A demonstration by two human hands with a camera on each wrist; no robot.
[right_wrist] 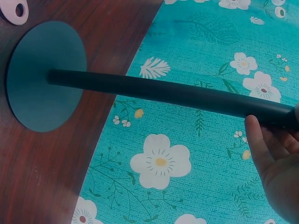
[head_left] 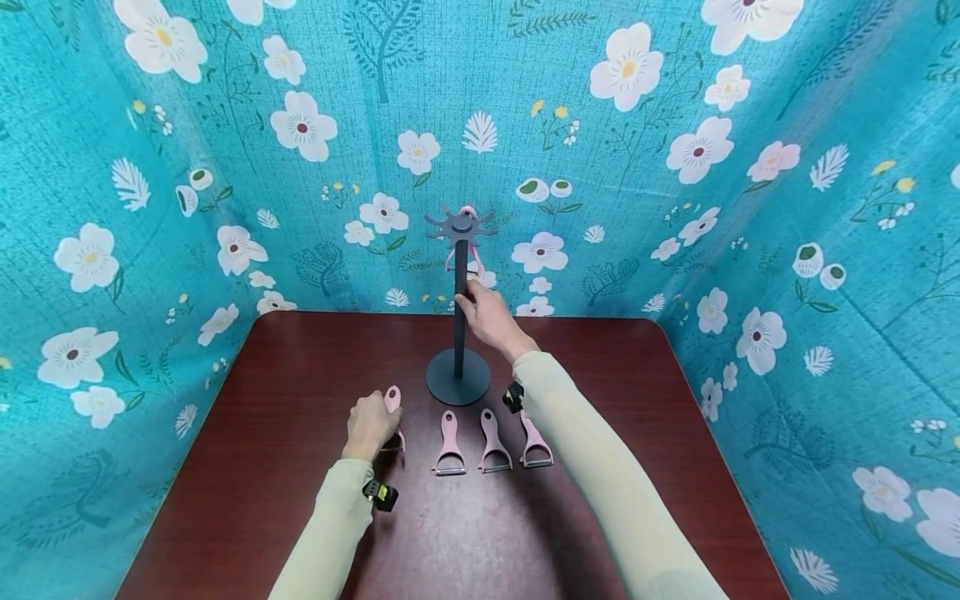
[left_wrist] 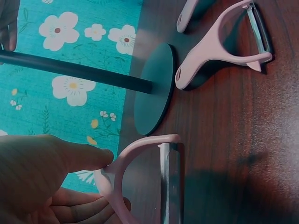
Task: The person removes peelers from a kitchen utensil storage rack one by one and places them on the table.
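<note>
My left hand (head_left: 370, 427) pinches a pink Y-shaped peeler (left_wrist: 122, 170) by its handle between thumb and fingers. In the left wrist view its blade end points away from the palm, and the hand hides most of the handle. With my right hand (head_left: 491, 317) I grip the upper pole of a dark rack stand (head_left: 461, 333), which is upright on its round base (right_wrist: 44, 88). Another pink peeler (head_left: 467, 212) hangs from a hook on the far side of the stand's top. Three pink peelers, including a middle one (head_left: 491, 442), lie in front of the base.
Dark red-brown wood makes up the tabletop (head_left: 300, 367). Turquoise flowered cloth (head_left: 300, 192) rises behind the table and along both sides. My right forearm (head_left: 600, 467) passes close over the rightmost lying peeler (head_left: 536, 446).
</note>
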